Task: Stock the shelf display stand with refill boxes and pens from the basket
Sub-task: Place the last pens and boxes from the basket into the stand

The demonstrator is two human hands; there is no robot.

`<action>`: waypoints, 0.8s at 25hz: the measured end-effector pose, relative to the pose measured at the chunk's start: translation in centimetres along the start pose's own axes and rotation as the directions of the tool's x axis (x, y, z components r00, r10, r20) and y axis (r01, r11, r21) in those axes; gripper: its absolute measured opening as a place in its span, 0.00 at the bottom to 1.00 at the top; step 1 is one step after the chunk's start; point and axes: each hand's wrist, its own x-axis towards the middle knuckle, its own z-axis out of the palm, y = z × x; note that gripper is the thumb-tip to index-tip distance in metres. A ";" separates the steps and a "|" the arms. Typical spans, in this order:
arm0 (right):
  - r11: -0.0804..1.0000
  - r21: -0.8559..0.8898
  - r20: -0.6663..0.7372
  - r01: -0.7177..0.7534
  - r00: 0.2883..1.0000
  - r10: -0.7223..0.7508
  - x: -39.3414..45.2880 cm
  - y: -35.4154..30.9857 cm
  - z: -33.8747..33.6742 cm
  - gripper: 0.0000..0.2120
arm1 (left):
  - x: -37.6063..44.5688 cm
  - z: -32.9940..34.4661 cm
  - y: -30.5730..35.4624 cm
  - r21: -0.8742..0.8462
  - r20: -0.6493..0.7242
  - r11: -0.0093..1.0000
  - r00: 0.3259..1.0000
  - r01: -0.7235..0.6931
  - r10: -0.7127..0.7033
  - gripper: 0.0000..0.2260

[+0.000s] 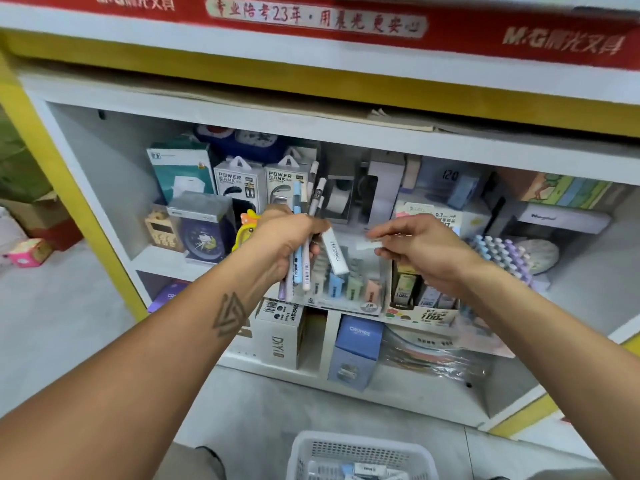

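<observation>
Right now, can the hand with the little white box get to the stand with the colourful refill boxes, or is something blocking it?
Probably yes. The right hand pinches a small white box just above the display stand, with nothing between them. The left hand, gripping the pens, sits off to the side, not in the way.

Head-worn view, forward and down, close to the shelf (332, 131).

Basket (360, 455) is getting cut off by the bottom edge, contents blurring. Left hand (287, 244) is hiding the pens' (301, 237) middles. Display stand (349, 285) labels are blurring, unreadable.
</observation>
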 end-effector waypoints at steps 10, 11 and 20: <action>0.806 -0.564 -0.111 0.181 0.950 -0.291 5.7 -1.5 1.9 0.10 | 1.1 -3.0 0.8 0.055 -0.053 0.998 0.998 0.025 -0.023 0.14; 0.778 -0.605 -0.108 0.169 0.951 -0.290 6.3 -1.4 2.0 0.10 | 1.1 -3.2 0.8 0.062 -0.060 0.998 0.998 0.029 -0.025 0.12; 0.616 -0.762 -0.033 0.200 0.938 -0.345 10.3 0.9 4.9 0.07 | 1.1 -3.7 0.8 0.084 -0.077 0.996 0.997 0.035 -0.029 0.09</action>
